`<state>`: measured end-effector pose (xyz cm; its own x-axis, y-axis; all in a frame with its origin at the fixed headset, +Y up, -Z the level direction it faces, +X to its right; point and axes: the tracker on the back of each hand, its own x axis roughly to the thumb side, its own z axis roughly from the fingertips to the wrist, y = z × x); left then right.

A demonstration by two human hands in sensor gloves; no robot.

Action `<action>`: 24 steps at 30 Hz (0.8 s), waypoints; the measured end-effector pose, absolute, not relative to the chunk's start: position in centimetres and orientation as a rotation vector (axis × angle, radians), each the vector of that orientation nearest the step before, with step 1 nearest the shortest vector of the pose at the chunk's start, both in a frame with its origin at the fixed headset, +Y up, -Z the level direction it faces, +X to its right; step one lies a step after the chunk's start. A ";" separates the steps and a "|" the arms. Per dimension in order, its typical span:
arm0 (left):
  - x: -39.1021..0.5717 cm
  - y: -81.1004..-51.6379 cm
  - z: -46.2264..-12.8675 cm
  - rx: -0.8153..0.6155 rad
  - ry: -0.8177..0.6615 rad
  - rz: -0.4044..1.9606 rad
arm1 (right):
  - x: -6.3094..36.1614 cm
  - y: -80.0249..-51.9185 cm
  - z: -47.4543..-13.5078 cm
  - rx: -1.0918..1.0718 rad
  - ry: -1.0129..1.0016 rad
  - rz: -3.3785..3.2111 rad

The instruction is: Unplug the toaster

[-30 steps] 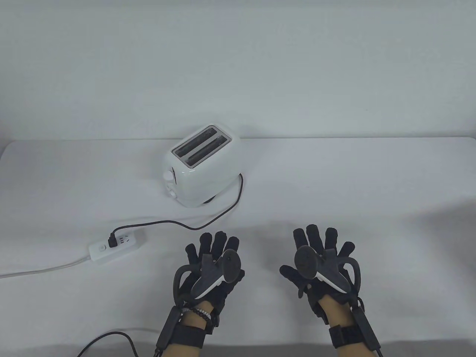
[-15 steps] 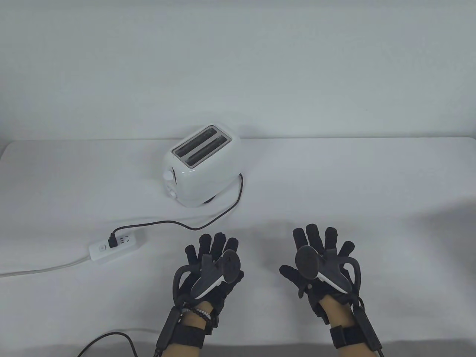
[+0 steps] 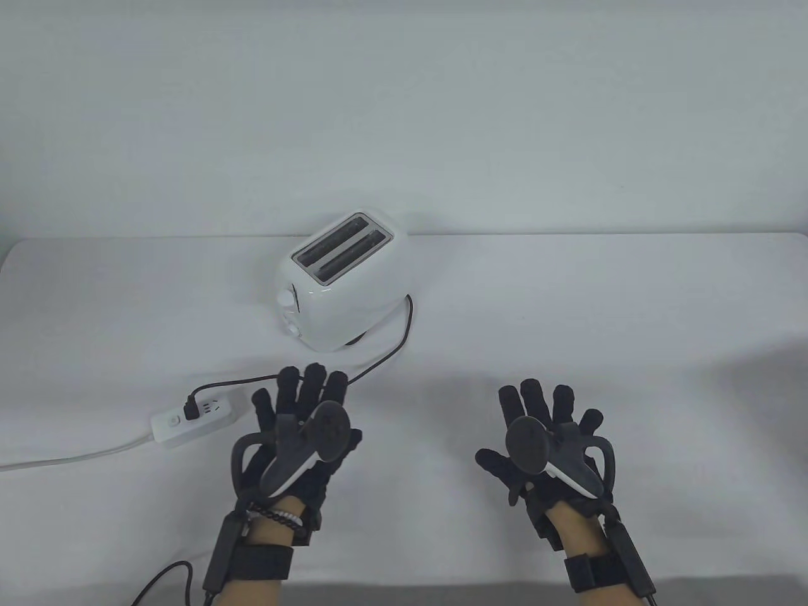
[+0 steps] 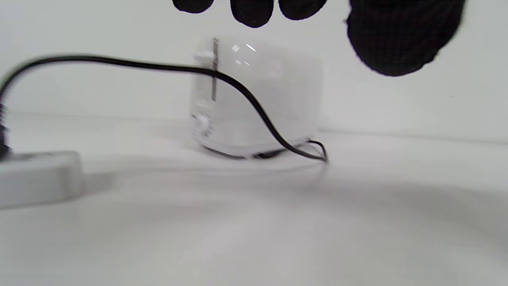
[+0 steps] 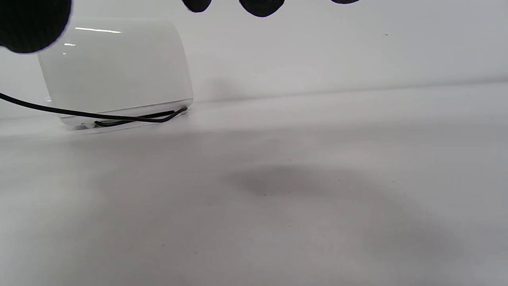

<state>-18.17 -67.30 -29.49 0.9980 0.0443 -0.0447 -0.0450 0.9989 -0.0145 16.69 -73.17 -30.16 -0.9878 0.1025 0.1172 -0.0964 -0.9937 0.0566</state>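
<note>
A white two-slot toaster stands at the back of the table; it also shows in the left wrist view and the right wrist view. Its black cord runs to a black plug seated in a white power strip. My left hand is open, fingers spread, just right of the strip and holds nothing. My right hand is open and empty, fingers spread, at the front right.
The power strip's white cable trails off the left edge. A black glove cable loops at the front edge. The strip's end shows in the left wrist view.
My left hand has moved left and forward, toward the power strip and over the cord. The right hand has stayed in place.
</note>
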 end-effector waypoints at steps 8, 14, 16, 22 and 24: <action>-29.6 -64.6 -29.7 -0.026 0.373 0.097 | 16.6 -73.0 -30.2 0.215 0.058 2.985; -35.3 -66.5 -30.4 -0.142 0.577 0.168 | 16.6 -73.0 -30.3 0.223 0.074 2.955; -36.4 -68.0 -30.7 -0.209 0.623 0.153 | 16.5 -73.0 -30.3 0.228 0.074 2.951; -37.9 -73.1 -32.3 -0.382 0.715 0.098 | 16.5 -73.1 -30.4 0.233 0.084 2.945; -38.1 -74.1 -32.8 -0.420 0.722 0.090 | 16.5 -73.1 -30.4 0.231 0.088 2.947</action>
<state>-38.11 -74.13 -32.83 0.7503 -0.0635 -0.6580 -0.2227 0.9129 -0.3420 16.47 -73.08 -30.43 -0.9709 0.1877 0.1488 -0.1784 -0.9812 0.0732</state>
